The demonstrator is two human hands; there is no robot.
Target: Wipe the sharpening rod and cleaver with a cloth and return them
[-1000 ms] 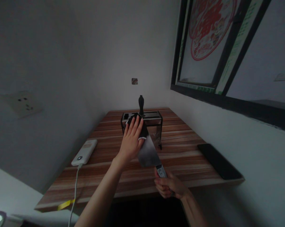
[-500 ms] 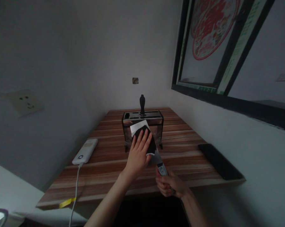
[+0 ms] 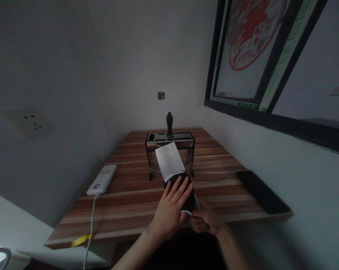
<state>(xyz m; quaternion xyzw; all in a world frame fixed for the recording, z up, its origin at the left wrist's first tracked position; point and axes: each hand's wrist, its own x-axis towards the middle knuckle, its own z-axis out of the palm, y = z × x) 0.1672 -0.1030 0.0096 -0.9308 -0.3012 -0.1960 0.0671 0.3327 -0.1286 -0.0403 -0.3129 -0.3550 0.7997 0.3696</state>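
A broad cleaver (image 3: 170,159) points away from me, its pale blade tilted to the left in front of the knife block. My right hand (image 3: 204,219) grips its handle, which the fingers mostly cover. Lying on the lower part of the blade is a black cloth (image 3: 189,198) with a white edge. My left hand (image 3: 172,210) holds this cloth against the blade, fingers laid over it and the thumb near the handle end. The cloth hides the part of the blade beneath it.
The knife block (image 3: 171,148) stands mid-table with one black-handled tool (image 3: 169,123) upright in it. A white power bank (image 3: 102,180) with a cable lies left, a black phone (image 3: 262,191) right. Yellow tape (image 3: 81,240) sticks to the wood-grain table's (image 3: 124,210) front edge. Walls enclose both sides.
My left hand has slid the black cloth down the blade toward the handle, uncovering the blade's far part. My right hand and the cleaver stay almost in place.
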